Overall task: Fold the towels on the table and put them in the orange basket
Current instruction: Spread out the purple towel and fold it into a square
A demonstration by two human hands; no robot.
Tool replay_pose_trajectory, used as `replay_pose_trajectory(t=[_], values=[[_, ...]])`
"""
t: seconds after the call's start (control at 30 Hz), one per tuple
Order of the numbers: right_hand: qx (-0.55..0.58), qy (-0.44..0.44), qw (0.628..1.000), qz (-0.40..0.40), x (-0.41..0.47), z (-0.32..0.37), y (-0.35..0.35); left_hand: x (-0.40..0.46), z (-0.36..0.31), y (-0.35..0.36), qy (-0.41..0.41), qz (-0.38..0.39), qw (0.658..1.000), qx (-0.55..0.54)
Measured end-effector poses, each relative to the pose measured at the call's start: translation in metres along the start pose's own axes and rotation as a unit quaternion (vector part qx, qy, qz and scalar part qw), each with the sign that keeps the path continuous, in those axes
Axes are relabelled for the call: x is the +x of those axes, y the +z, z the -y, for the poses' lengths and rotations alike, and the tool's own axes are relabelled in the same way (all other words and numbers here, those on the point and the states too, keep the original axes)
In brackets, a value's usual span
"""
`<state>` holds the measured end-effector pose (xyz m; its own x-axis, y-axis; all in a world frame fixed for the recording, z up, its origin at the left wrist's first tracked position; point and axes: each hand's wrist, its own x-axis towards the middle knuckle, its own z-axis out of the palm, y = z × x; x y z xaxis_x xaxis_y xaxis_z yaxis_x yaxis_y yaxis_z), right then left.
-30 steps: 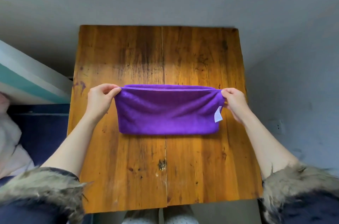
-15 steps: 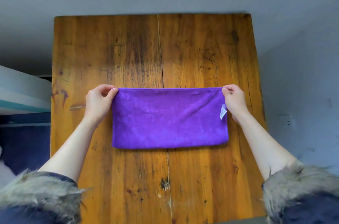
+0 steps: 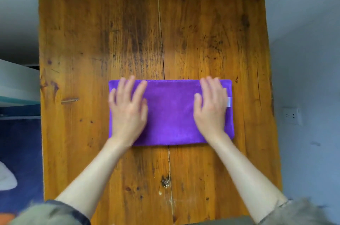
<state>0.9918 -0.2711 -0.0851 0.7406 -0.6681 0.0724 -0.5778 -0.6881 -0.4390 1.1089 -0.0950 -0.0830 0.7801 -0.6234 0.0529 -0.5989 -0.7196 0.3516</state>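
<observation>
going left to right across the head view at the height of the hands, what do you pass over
bare wooden table → left hand pressing flat on the purple towel → bare middle of the purple towel → right hand pressing flat on it → white tag at the towel's right edge → wall socket

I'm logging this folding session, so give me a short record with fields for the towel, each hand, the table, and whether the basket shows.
towel: purple towel, folded into a flat rectangle, lying on the table
tag: small white tag at the towel's right edge
left hand: left hand flat on the towel's left part, fingers spread and straight
right hand: right hand flat on the towel's right part, fingers straight
table: wooden table, a seam running down its middle
basket: cannot tell; only a blurred orange patch shows at the lower left corner
</observation>
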Motion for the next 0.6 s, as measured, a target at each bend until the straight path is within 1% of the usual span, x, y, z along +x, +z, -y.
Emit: replay_pose_trajectory(t=[0.07,0.1,0.17,0.27,0.37,0.43,0.5,0.53,0.6], values=[[-0.038,-0.074,0.995,0.06,-0.02,0.016,0.019,-0.011,-0.02,0.019,0.075,0.071,0.994,0.041],[-0.064,-0.094,0.99,0.083,-0.025,0.016,0.027,-0.012,-0.024,0.029,0.083,0.097,0.99,0.057],[-0.104,-0.11,0.983,0.103,-0.022,0.001,0.035,-0.01,-0.019,0.04,0.049,0.12,0.989,0.074],[-0.135,-0.122,0.98,0.085,-0.007,-0.031,0.022,-0.003,0.001,0.038,0.007,0.091,0.993,0.081],[-0.101,-0.139,0.985,0.017,-0.001,-0.045,-0.001,0.0,0.018,0.028,-0.017,0.038,0.997,0.069],[-0.064,-0.128,0.989,-0.029,-0.001,-0.049,-0.01,-0.004,0.025,0.026,-0.025,0.042,0.996,0.074],[-0.04,-0.077,0.995,-0.052,-0.002,-0.054,-0.009,-0.008,0.03,0.029,-0.03,0.065,0.994,0.086],[-0.032,-0.045,0.997,-0.05,-0.003,-0.056,-0.007,-0.009,0.031,0.031,-0.033,0.073,0.992,0.094],[-0.038,-0.005,0.999,-0.018,-0.009,-0.056,0.003,-0.008,0.032,0.034,-0.035,0.073,0.991,0.102]])
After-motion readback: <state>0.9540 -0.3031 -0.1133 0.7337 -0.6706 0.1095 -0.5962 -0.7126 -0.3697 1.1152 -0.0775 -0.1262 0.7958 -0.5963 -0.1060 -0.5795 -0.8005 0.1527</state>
